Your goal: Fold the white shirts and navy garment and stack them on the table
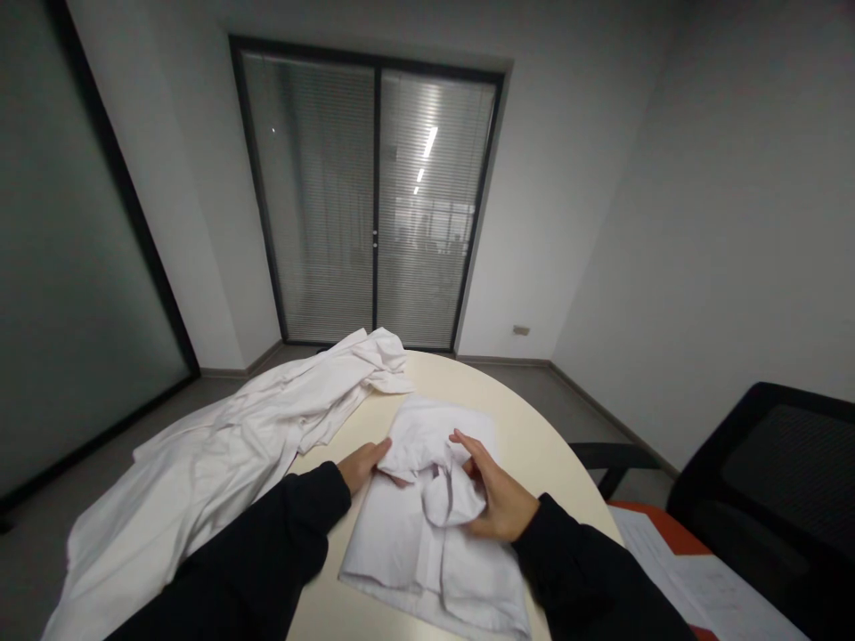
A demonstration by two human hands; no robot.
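A white shirt [394, 525] lies folded on the round table, with its collar part bunched up in the middle. At the left side of that bunch, my left hand [364, 465] is closed on the cloth's edge. My right hand [495, 494] curves around the right side of the bunched cloth, thumb and fingers apart; some of its fingertips are hidden behind the fabric. Left of both hands, a second white garment [247, 436] is spread loosely in wrinkles, partly beneath my left sleeve.
The cream round table [527, 436] curves away in front. To the right stands a black mesh chair [768, 481], with printed papers [695, 570] and something orange-red [678, 531] beside it. A glazed partition with blinds [374, 205] is beyond the table.
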